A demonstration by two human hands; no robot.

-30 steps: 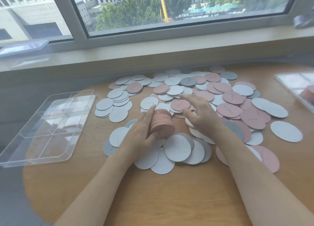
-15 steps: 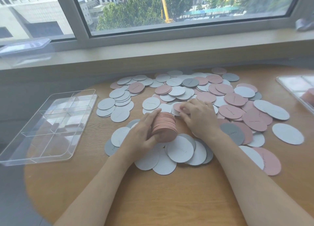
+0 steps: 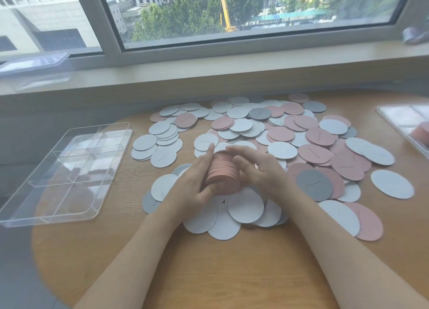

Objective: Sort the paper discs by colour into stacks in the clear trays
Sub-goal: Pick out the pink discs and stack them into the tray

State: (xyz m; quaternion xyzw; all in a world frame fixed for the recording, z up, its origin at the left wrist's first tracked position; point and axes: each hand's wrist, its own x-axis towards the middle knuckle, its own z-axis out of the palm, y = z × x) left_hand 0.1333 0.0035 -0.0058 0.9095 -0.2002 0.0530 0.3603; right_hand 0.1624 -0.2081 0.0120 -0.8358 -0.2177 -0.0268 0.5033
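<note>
A thick stack of pink paper discs (image 3: pixel 223 172) stands on edge at the table's middle, squeezed between my hands. My left hand (image 3: pixel 197 183) presses its left face and my right hand (image 3: pixel 260 169) cups its right side and top. Loose white discs (image 3: pixel 246 206), pink discs (image 3: pixel 313 154) and grey discs (image 3: pixel 314 184) lie spread around and beyond my hands. A clear divided tray (image 3: pixel 62 176) sits at the left with nothing in its compartments. A second clear tray (image 3: pixel 408 127) at the right edge holds something pink.
The round wooden table (image 3: pixel 220 262) shows bare wood near me. A window sill (image 3: pixel 209 74) runs along the far side, with a clear lid (image 3: pixel 32 62) on it at the left. White discs lie in a small heap (image 3: pixel 162 144) next to the left tray.
My right hand left the loose discs and came back onto the pink stack, closing on its right side. The left hand kept hold of the stack throughout.
</note>
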